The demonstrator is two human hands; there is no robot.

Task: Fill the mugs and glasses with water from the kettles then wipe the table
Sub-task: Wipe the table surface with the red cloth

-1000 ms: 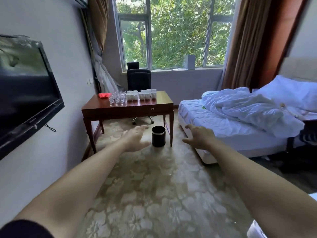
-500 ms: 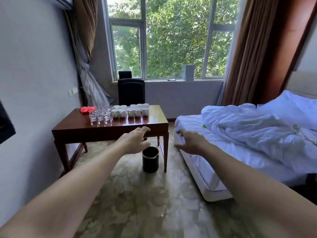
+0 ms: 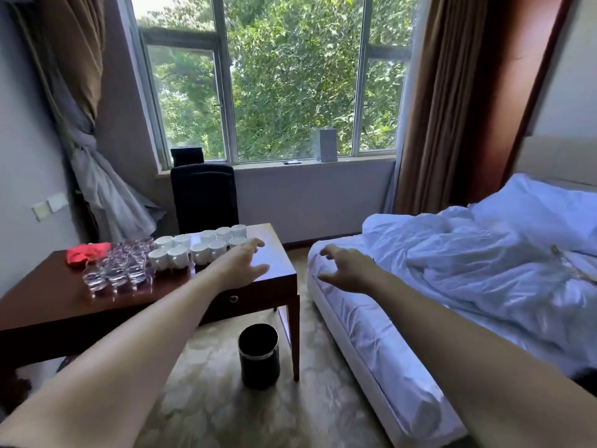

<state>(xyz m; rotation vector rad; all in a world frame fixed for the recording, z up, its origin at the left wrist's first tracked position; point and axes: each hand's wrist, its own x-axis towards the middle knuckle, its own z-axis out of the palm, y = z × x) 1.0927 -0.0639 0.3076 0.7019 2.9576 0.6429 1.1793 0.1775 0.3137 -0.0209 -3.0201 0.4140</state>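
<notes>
Both arms stretched forward. Left hand point(image 3: 240, 265) palm down, fingers loosely spread, empty, over right end of the wooden worktop point(image 3: 48, 305); contact unclear. Right hand point(image 3: 347, 268) fingers spread and slightly bent, empty, in front of the bed point(image 3: 371, 318) corner. White mugs point(image 3: 200, 248) grouped at back of worktop, just beside left hand; clear glasses point(image 3: 118, 270) clustered to their left, contents unclear. Red cloth point(image 3: 85, 252) beside the glasses. Black bin point(image 3: 259, 355) on the floor by the worktop leg.

The table point(image 3: 58, 305) runs off the left edge; the glasses point(image 3: 116, 270) blur together.
</notes>
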